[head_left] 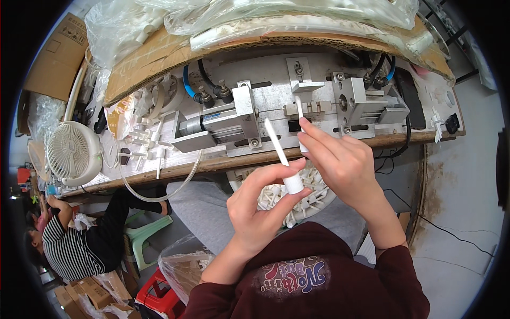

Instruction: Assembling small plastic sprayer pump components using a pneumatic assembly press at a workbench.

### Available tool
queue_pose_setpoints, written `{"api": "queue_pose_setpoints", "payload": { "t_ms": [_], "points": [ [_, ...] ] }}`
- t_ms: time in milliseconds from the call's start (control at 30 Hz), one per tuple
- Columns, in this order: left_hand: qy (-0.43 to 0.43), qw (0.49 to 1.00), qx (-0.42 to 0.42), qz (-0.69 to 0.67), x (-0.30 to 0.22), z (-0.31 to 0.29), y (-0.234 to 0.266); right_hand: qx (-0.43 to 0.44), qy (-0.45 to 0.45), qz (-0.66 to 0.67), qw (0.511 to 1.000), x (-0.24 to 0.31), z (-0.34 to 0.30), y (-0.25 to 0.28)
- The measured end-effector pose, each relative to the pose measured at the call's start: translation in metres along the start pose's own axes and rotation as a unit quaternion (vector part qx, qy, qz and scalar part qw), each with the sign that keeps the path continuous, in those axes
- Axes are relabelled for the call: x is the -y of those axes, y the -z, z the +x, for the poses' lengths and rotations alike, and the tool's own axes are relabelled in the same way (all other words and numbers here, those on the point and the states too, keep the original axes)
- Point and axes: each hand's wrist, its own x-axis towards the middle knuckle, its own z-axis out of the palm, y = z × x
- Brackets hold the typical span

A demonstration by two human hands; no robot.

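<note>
Between thumb and fingers, my left hand grips a white plastic tube with a wider cylindrical end at the bottom; its thin end points up and away. My right hand holds a second slim white plastic stem, whose far tip reaches toward the small metal block in the middle of the metal jig. Whether that tip touches the block I cannot tell. Below both hands, a round container of loose white plastic parts rests at my lap, partly covered by my left hand.
Pneumatic clamps flank the jig, the left clamp and the right clamp, with blue and black hoses. White branched parts and a white fan stand at the left. A black phone lies right. Another person sits far left.
</note>
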Motion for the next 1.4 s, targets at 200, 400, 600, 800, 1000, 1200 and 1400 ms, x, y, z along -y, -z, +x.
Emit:
{"api": "queue_pose_setpoints", "payload": {
  "t_ms": [200, 400, 600, 800, 1000, 1200, 1400],
  "points": [
    [-0.056, 0.993, -0.041, 0.098, -0.004, 0.003, 0.003, 0.059, 0.003, -0.039, 0.998, 0.004, 0.016, 0.006],
    [-0.071, 0.989, -0.064, 0.11, 0.001, 0.01, 0.004, 0.072, 0.01, -0.053, 0.996, 0.008, 0.02, 0.006],
    [-0.102, 0.966, -0.03, 0.234, 0.01, 0.017, 0.005, 0.03, -0.008, -0.022, 0.999, 0.005, 0.013, 0.004],
    [-0.194, 0.909, 0.012, 0.369, 0.023, 0.036, -0.003, -0.01, -0.051, 0.124, 0.991, 0.004, -0.016, 0.012],
    [-0.173, 0.873, 0.065, 0.451, 0.017, 0.05, -0.014, 0.058, -0.078, 0.233, 0.968, 0.018, -0.061, 0.014],
    [-0.131, 0.894, 0.076, 0.423, 0.015, 0.057, -0.014, 0.144, -0.068, 0.246, 0.956, 0.022, -0.098, -0.026],
    [-0.139, 0.915, 0.078, 0.37, 0.02, 0.055, -0.008, 0.165, -0.129, 0.098, 0.973, 0.018, -0.126, -0.064]
  ]
}}
